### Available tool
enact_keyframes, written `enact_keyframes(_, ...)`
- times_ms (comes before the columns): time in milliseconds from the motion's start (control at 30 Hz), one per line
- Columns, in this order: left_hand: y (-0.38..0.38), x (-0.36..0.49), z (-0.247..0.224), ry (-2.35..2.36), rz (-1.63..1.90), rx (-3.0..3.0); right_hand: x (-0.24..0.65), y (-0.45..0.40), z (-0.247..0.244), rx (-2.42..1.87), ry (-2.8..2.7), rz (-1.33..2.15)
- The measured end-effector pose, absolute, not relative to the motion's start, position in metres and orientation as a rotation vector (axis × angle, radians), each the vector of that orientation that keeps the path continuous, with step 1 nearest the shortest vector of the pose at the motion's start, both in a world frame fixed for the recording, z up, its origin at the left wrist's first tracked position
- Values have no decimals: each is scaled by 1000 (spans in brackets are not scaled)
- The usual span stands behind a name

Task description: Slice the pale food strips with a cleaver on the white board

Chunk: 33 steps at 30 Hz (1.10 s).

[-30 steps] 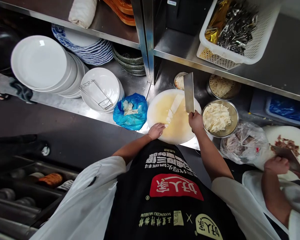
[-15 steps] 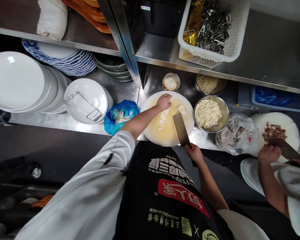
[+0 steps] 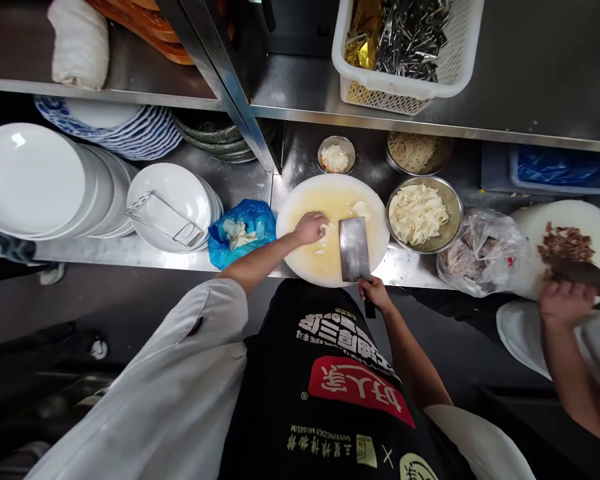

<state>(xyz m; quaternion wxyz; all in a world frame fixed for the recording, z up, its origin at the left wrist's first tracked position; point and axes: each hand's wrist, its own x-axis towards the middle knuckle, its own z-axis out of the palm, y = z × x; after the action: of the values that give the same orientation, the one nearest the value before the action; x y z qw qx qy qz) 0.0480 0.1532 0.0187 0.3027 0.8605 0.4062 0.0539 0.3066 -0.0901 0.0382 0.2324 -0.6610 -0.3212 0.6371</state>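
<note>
Change over the last half second, largest first: the knife [image 3: 354, 248] now turns its broad face up over the near right part of the cutting board [image 3: 297, 200]; our right hand [image 3: 374, 293] is clamped on its handle. Our left hand [image 3: 310, 228] has come back from the board's far side to its left middle, fingers bent. We cannot tell whether they grip anything. The pale slices [image 3: 320, 251] lie on the board just below that hand, so we judge both hand and blade are now close to the food being worked.

Surface and room, largest first: a steel shelf [image 3: 530, 80] runs above the desk [image 3: 415, 271]. White plates [image 3: 30, 180] are stacked at left, a basket [image 3: 405, 83] sits on the shelf, and a bowl [image 3: 453, 200] of pale strips stands right of the board. Further right, a co-worker's hand [image 3: 566, 303] is at a second board.
</note>
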Motion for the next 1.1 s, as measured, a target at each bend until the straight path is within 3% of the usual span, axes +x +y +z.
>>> enact_keyframes(133, 87, 59, 7, 1398, 493, 2112, 288, -71, 25, -1713, -917, 1860)
enact_keyframes(300, 67, 91, -1, 1656, 744, 1868, 247, -55, 20, -1615, -1009, 1899)
enact_keyframes(533, 95, 176, 57, 1436, 782, 2016, 280, -62, 67, -1600, -745, 1739)
enact_keyframes(733, 167, 271, 93, 1171, 514, 2223, 373, -22, 132, -1396, -161, 1604)
enact_keyframes(900, 184, 233, 69, 1015, -202, 2474, 414, -22, 163, -1226, 18, 1762)
enact_keyframes(1100, 183, 213, 51, 1010, -258, 2575, 382, -68, 148, -1323, 49, 1688)
